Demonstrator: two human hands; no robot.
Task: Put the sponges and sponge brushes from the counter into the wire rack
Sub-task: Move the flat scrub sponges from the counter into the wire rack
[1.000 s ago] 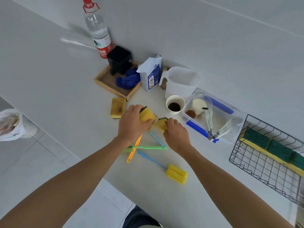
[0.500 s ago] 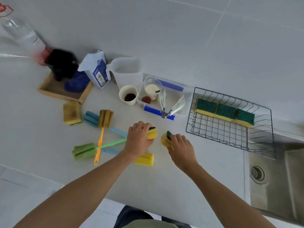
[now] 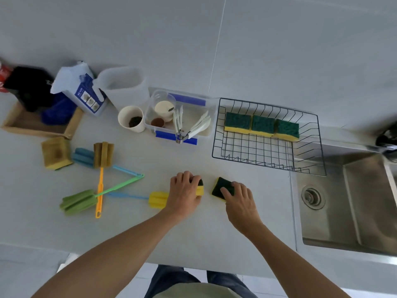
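My left hand (image 3: 184, 193) grips a yellow and green sponge (image 3: 199, 187), mostly covered by the fingers. My right hand (image 3: 239, 200) holds a second sponge (image 3: 221, 187), its dark green side up. Both are over the counter, in front of the black wire rack (image 3: 217, 136). Three green and yellow sponges (image 3: 262, 124) lie in a row along the rack's back. On the left of the counter lie a worn sponge (image 3: 54, 152) and several sponge brushes: yellow head (image 3: 158, 200), green head (image 3: 77, 202), brown head (image 3: 103, 154), blue head (image 3: 82, 157).
A steel sink (image 3: 348, 198) lies right of the rack. Behind the brushes are a paper cup (image 3: 131, 119), a clear plastic tub (image 3: 193, 117) with utensils, a white jug (image 3: 123, 84), a blue and white bag (image 3: 80, 89) and a wooden tray (image 3: 38, 125).
Both hands have carried their sponges to the right, away from the brushes and toward the rack. The view has swung right, bringing the whole rack and sink into sight.
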